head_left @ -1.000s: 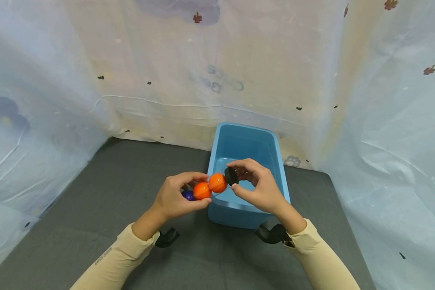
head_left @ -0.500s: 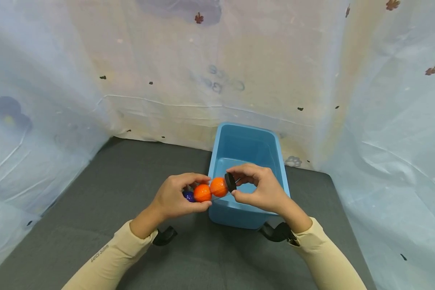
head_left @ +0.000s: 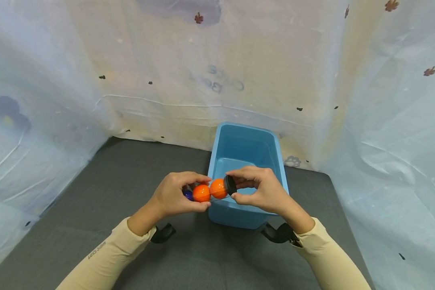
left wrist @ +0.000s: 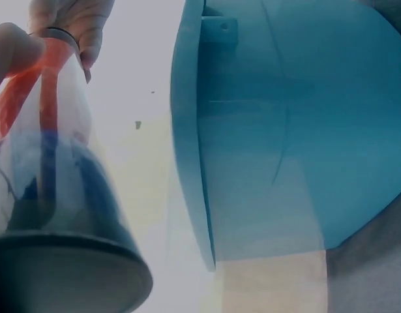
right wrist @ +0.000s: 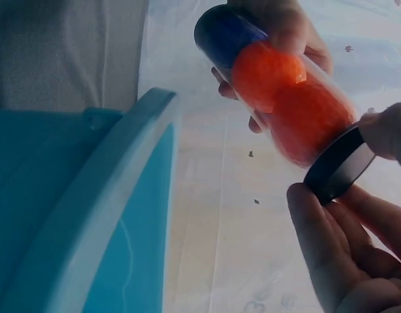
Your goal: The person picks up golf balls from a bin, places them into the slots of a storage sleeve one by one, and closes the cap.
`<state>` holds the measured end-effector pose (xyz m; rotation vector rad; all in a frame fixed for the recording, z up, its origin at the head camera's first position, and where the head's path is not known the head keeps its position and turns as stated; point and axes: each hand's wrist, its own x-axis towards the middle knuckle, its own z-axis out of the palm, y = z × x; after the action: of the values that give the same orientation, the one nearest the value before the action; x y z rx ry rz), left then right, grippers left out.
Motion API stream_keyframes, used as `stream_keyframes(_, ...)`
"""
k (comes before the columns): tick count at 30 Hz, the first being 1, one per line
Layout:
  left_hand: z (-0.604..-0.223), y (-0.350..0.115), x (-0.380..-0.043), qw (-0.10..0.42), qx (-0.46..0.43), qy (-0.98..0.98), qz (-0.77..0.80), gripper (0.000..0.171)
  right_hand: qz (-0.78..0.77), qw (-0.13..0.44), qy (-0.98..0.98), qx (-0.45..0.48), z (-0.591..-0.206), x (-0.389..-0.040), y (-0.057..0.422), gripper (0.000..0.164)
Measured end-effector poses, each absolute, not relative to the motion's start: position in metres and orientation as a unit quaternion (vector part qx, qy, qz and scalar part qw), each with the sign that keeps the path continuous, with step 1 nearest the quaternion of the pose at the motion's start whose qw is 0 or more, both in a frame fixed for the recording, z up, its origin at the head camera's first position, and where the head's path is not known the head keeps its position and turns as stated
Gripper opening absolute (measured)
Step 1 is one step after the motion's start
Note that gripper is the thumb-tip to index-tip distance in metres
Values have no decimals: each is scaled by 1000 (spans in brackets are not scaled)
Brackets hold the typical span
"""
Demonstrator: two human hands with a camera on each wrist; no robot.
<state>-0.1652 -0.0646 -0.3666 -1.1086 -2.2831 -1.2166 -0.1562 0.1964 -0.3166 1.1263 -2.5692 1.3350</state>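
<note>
A clear plastic tube lies nearly level in the air in front of the bin, held by my left hand between thumb and fingers. Inside are two orange balls and a dark blue ball toward the left end. My right hand pinches a black lid by its rim with thumb and fingertips. The lid sits at the tube's right end, right against its mouth. In the left wrist view the tube's dark, round base faces the camera.
A light blue plastic bin stands on the dark grey table, just beyond and below the hands. Pale patterned sheeting hangs behind the table and along both sides. A black strap hangs at each wrist.
The black lid, earlier tilted and slightly off the tube's end, is now squared up against it. My right hand has moved slightly down with it; the left hand has barely moved.
</note>
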Motion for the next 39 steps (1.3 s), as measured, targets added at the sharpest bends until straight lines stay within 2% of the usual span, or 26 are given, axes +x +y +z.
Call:
stream_keyframes(9,-366,-63,-165,159,-387,-795,-440,44,440,4,-828,347,-317,-155,197,43)
stream_keyframes(29,-369,-60,-169,88,-398,-765,-499,47,452,-5,-813,367,-320,-151,201,41)
stream_keyframes(36,-371,-62,-168,54,-372,-793,-480,47,435,-27,-820,371,-320,-156,198,40)
stream_keyframes(39,-371,-67,-167,51,-349,-818,-454,47,428,-17,-822,375,-326,-161,194,40)
